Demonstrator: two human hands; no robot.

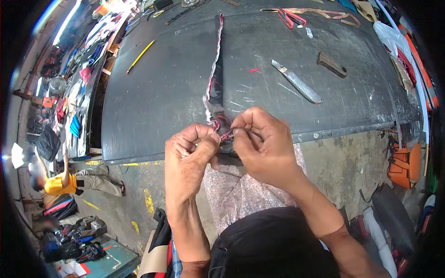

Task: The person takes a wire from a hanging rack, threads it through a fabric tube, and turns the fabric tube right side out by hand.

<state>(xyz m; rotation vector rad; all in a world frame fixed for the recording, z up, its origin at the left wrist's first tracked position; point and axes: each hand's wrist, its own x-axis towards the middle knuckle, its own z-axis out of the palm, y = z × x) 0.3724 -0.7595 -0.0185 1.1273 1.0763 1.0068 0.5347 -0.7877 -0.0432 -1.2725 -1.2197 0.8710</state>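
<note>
Head view: we record, at frame centre, left hand [192, 150] and right hand [263, 141] both pinching one dark red-and-white-edged strip [216, 88]; utility knife [299, 83], upper right; yellow pencil [140, 57], upper left.

One left hand [190, 153] and one right hand [268, 143], making two bare hands. Directly ahead of both, reaching back to the fingertips, one fabric strip [215, 83]. Beneath the strip and beyond the hands, one tabletop [162, 92]. Ahead and leftward of the left hand, one yellow pencil [140, 57]. Ahead and rightward of the right hand, one knife [296, 81] and one brown block [332, 64]. Nearly straight ahead of the right hand, one red scrap [254, 70]. Well leftward of the left hand, one person in yellow [60, 184].
</note>
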